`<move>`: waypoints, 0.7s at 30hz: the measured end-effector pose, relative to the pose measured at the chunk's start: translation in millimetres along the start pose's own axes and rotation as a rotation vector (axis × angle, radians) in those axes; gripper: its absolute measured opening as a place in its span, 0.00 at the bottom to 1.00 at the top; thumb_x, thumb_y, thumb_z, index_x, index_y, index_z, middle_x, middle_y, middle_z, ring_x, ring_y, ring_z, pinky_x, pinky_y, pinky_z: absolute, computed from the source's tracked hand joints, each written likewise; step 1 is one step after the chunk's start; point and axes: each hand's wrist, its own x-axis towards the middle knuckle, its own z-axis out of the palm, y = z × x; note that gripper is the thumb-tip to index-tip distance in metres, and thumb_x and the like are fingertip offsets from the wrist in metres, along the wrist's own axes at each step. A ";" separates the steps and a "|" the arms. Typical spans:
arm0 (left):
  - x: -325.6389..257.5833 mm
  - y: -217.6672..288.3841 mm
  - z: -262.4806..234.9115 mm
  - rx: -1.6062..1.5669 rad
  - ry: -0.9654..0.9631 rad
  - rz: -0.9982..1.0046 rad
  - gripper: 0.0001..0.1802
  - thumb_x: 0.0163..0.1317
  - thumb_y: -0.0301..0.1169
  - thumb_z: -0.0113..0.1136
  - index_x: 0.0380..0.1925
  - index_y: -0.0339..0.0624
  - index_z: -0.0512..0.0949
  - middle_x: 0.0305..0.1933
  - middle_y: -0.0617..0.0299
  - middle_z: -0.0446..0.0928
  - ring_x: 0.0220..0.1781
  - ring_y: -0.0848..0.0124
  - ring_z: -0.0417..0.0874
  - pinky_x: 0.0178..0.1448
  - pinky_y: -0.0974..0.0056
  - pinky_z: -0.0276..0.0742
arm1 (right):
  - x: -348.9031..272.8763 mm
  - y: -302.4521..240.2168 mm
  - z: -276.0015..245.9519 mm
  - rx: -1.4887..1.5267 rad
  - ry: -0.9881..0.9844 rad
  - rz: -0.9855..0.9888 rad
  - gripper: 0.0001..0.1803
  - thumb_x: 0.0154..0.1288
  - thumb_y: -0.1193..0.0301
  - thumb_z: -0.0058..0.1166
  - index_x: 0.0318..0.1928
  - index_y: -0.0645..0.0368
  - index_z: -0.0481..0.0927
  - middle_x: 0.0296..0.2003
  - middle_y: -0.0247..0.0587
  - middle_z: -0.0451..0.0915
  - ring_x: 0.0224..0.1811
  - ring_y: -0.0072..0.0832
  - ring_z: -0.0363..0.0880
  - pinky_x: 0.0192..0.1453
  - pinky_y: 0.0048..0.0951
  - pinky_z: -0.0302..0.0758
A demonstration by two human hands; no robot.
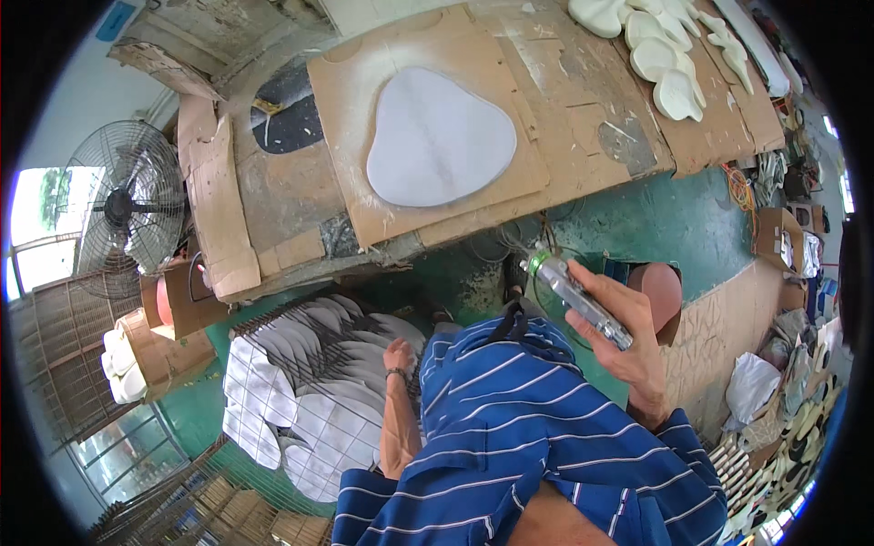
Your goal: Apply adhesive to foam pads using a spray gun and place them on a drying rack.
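My right hand (619, 328) is wrapped round a metal spray gun (583, 300) with a green ring near its nozzle, held in front of my body. Down at my left side, my left hand (398, 355) has its fingers curled in beside a wire rack (309, 400) stacked with white, rounded pads (259, 382). Whether the fingers grip a pad's edge is too small to tell. On the bench, a single white, rounded-triangular pad (442, 136) lies flat on a cardboard sheet (341, 109), apart from both hands.
The bench (583, 100) is covered with worn cardboard. Cream moulded pieces (655, 55) lie at its far right. A large wire fan (118, 207) stands left. Cardboard boxes (783, 238) and plastic-wrapped goods (752, 387) line the right side. A hose trails below the bench.
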 end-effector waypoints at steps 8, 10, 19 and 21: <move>-7.4 -19.0 2.4 0.064 -0.019 -0.050 0.24 0.66 0.33 0.64 0.61 0.39 0.80 0.45 0.58 0.86 0.41 0.66 0.86 0.39 0.58 0.84 | 19.5 8.4 -1.8 -0.138 0.279 -0.047 0.30 0.62 0.82 0.66 0.66 0.64 0.78 0.47 0.54 0.86 0.44 0.37 0.87 0.50 0.31 0.80; -8.9 -22.8 4.5 0.070 0.020 -0.053 0.25 0.64 0.31 0.65 0.60 0.32 0.79 0.43 0.55 0.85 0.39 0.66 0.86 0.40 0.61 0.82 | 16.3 9.5 -4.3 -0.141 0.293 -0.008 0.29 0.62 0.81 0.66 0.65 0.65 0.78 0.47 0.54 0.86 0.44 0.37 0.87 0.50 0.31 0.80; -6.1 -7.1 16.4 0.006 -0.015 -0.055 0.25 0.64 0.29 0.65 0.60 0.29 0.78 0.41 0.56 0.85 0.35 0.67 0.85 0.36 0.65 0.80 | -2.9 0.0 -17.8 -0.242 0.231 0.052 0.30 0.60 0.82 0.66 0.65 0.65 0.79 0.51 0.57 0.86 0.49 0.41 0.88 0.52 0.32 0.81; -0.6 -2.7 17.4 0.027 -0.059 -0.008 0.25 0.65 0.30 0.65 0.61 0.32 0.78 0.40 0.58 0.85 0.34 0.68 0.84 0.35 0.65 0.79 | -6.9 -4.1 -24.7 -0.310 0.220 0.038 0.30 0.60 0.82 0.66 0.65 0.64 0.79 0.52 0.57 0.86 0.49 0.41 0.88 0.52 0.32 0.81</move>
